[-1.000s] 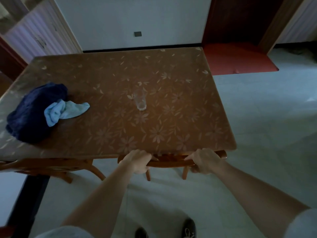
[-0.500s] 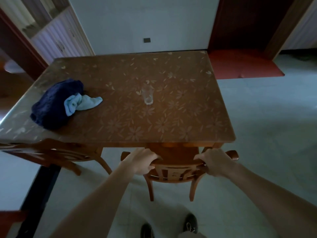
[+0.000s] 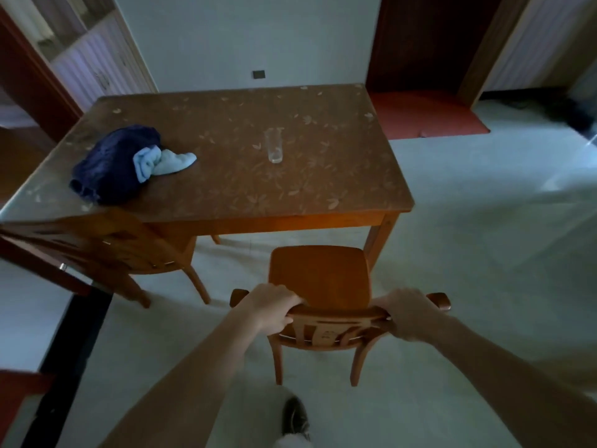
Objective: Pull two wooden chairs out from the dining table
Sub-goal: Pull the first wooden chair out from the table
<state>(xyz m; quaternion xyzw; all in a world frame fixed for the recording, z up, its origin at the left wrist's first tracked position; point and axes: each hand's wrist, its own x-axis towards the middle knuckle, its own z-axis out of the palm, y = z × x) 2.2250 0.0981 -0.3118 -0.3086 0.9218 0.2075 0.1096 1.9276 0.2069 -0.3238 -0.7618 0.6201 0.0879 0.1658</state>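
One wooden chair (image 3: pixel 318 279) stood clear of the dining table (image 3: pixel 245 189), its whole seat showing on the pale floor with a strip of bare tile between the seat's front edge and the table's near rail. The left hand (image 3: pixel 269 307) was clamped over the left part of the chair's curved top rail, fingers wrapped across the front, and the right hand (image 3: pixel 408 313) was clamped the same way over the right part. By the look of it, the first half of the job was as good as done: that chair only needed letting go.

The second chair (image 3: pixel 129 250) was at the table's near left corner, its back close under the table edge and its seat largely hidden beneath the top, so it judged as not yet pulled out. That chair was what remained.

On the tabletop lay a dark blue cloth (image 3: pixel 113 163) with a light blue cloth (image 3: pixel 158 160) touching it, and an empty-looking drinking glass (image 3: pixel 274 145) stood upright near the middle, well away from both chairs.
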